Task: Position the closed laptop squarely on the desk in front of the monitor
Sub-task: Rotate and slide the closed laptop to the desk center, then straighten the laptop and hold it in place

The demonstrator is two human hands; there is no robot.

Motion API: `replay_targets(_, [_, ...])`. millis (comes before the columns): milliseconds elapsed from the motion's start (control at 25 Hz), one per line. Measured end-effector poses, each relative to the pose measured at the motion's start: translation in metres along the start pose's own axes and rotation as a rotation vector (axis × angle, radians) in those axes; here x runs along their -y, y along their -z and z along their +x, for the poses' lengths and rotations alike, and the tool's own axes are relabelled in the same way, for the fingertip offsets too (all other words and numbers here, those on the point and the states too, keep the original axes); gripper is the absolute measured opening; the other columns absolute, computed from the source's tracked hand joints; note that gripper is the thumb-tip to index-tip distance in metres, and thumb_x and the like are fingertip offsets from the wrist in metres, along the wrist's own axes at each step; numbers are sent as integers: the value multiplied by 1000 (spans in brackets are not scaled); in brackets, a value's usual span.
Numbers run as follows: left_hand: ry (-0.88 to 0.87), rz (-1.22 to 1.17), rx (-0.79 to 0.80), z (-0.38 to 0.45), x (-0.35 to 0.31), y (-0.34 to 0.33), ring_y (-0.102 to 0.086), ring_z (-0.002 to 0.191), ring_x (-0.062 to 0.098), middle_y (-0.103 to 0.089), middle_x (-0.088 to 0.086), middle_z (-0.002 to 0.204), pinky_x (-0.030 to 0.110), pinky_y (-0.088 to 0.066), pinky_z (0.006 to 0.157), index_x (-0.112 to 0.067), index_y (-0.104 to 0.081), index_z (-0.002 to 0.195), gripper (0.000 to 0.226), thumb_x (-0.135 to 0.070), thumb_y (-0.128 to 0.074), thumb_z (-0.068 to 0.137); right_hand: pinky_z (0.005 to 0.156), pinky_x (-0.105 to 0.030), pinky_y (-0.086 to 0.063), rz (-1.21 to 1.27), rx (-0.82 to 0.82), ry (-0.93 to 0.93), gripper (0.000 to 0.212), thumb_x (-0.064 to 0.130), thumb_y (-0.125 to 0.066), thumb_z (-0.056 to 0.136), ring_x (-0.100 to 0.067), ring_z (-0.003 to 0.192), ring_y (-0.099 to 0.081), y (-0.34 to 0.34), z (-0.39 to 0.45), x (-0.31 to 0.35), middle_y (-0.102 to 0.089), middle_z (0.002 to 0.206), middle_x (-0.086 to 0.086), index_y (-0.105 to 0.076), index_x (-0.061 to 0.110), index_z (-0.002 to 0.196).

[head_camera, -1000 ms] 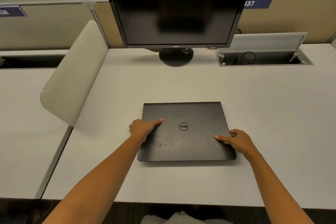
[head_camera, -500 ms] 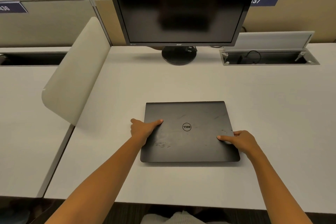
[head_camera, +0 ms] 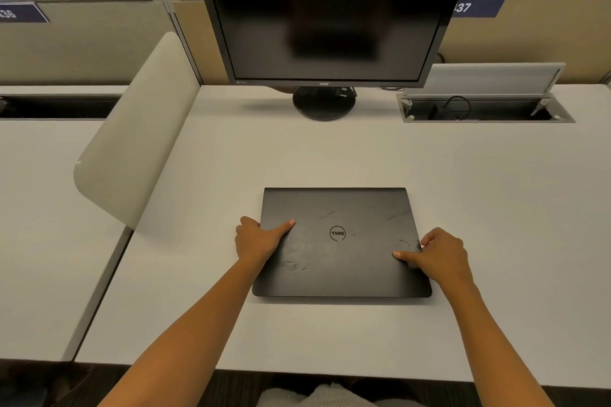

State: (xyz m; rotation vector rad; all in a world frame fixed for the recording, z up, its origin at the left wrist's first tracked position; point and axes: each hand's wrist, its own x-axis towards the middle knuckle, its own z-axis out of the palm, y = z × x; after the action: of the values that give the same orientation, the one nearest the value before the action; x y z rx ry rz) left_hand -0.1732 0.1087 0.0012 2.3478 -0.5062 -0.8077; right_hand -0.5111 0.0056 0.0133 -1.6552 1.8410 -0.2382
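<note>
- Head view shows my left hand (head_camera: 256,239) clasped on the left edge of the laptop (head_camera: 340,241), thumb flat on the lid, other fingers curled out of sight at the side.
- My right hand (head_camera: 439,256) grips the right edge the same way, thumb on top.
- To do this well, I judge I should press evenly on both sides and slide, not lift, nudging until the far edge runs parallel to the monitor (head_camera: 330,13).
- Closed and flat, the laptop lies on the worktop (head_camera: 496,192), well short of the monitor's round stand (head_camera: 324,106), about centred on it.
- Its lid is matte black, smudged, with rounded corners; the worktop is pale and smooth.
</note>
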Motion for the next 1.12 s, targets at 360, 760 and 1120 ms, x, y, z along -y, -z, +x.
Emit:
replay_targets(360, [-330, -84, 40, -1, 6, 0, -43, 122, 21, -41, 3, 132, 37, -43, 106, -15, -36, 136, 105, -51, -95, 57, 101, -33, -46, 429, 96, 173, 83, 31, -90, 71, -22, 123, -55, -4, 3, -15, -54, 141, -4, -47, 17, 140])
replay_targets(760, [-431, -23, 188, -11, 18, 4, -20, 153, 15, -17, -4, 168, 34, -21, 123, -20, -19, 160, 131, -50, -95, 57, 114, -39, -43, 576, 111, 236, 95, 28, -87, 77, -16, 139, -49, -24, 7, -10, -46, 156, 4, -34, 24, 155])
replay_targets(1120, [-395, -106, 184, -33, 19, -9, -24, 151, 12, -24, -6, 165, 25, -20, 120, -17, -19, 160, 132, -43, -97, 56, 112, -34, -43, 572, 120, 251, 89, 19, -82, 82, -13, 135, -49, -13, 7, -28, -45, 156, 1, -33, 20, 157])
